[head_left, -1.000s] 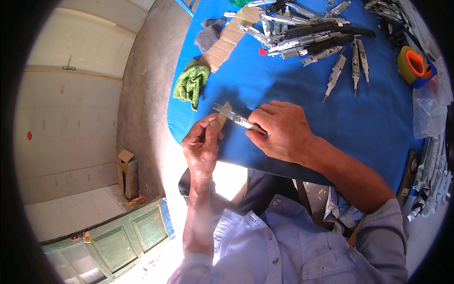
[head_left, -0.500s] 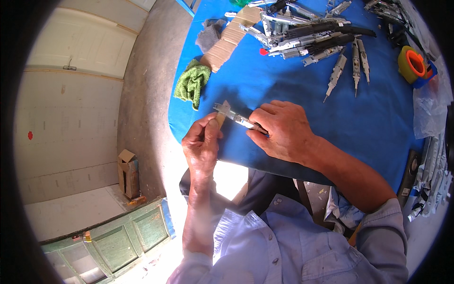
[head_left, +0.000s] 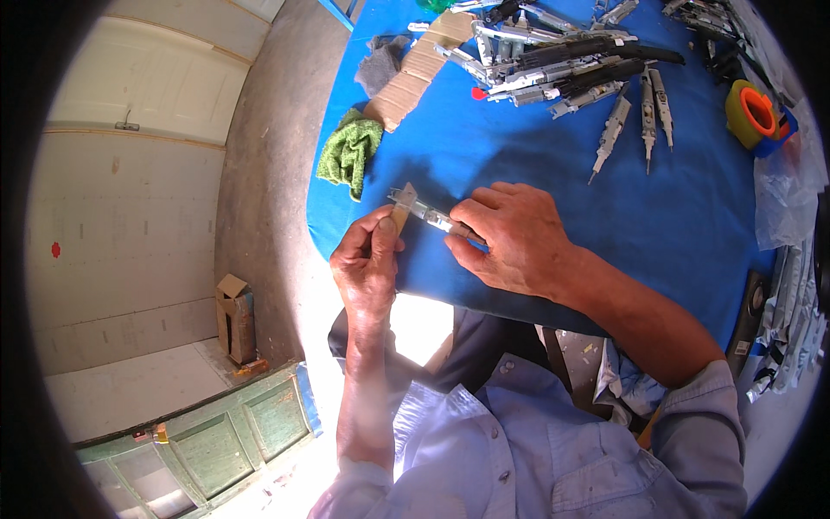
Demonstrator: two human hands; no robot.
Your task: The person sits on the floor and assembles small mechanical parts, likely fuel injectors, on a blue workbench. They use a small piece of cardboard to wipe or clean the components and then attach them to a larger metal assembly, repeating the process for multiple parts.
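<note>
My left hand [head_left: 365, 266] is closed, with thumb and fingers pinching a short tan strip with a pale pointed tip [head_left: 401, 213]. My right hand [head_left: 521, 235] grips the near end of a slim silvery metal mechanism [head_left: 434, 217], which slants up and left toward the strip. The strip's tip crosses the far end of the mechanism and seems to touch it. Both hands are just above the near left part of the blue-covered table [head_left: 674, 225]. My right fingers hide the mechanism's near end.
A pile of similar silvery and black mechanisms [head_left: 553, 73] lies at the far side, with several loose ones nearer. A crumpled green cloth [head_left: 349, 154], a cardboard strip [head_left: 424, 73] and a grey rag [head_left: 379, 67] lie along the left edge. An orange-and-yellow cup [head_left: 750, 114] stands right.
Both hands keep nearly the same place and grip. The mechanism looks slightly turned in my right fingers, and the whole view has shifted a little.
</note>
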